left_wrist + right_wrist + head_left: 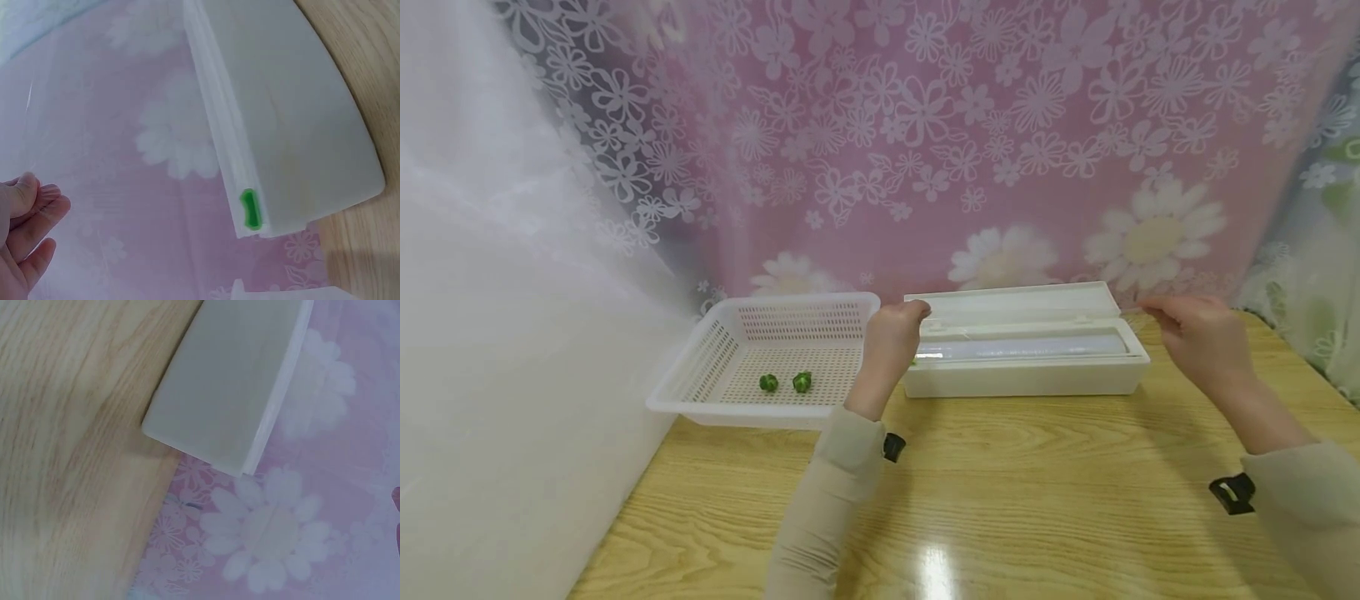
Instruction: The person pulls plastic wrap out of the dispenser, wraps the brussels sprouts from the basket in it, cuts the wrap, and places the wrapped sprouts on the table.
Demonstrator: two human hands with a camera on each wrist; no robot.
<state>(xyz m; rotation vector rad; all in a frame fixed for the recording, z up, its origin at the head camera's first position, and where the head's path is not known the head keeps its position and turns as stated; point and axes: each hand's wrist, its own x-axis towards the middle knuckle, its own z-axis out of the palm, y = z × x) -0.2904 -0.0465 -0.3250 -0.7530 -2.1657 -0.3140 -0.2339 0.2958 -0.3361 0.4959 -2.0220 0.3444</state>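
Observation:
A long white cling film dispenser box point(1026, 380) lies on the table with its lid point(1015, 301) raised at the back. Inside is a roll of clear film point(1022, 347). My left hand point(891, 342) is above the box's left end, thumb and fingers pinching the clear cling film point(30, 94), seen stretched in the left wrist view. Beyond the right end, my right hand point(1206, 342) pinches the film's other side; only its fingertips point(397, 500) enter the right wrist view. A green slider point(250, 209) sits at one end of the box's top edge.
Left of the box stands a white plastic basket point(741, 410) holding two small green vegetables point(802, 382), kind unclear. Everything rests on a wood-grain table point(1000, 492). A pink flowered curtain point(865, 183) hangs right behind, and a white sheet point(527, 317) hangs at left.

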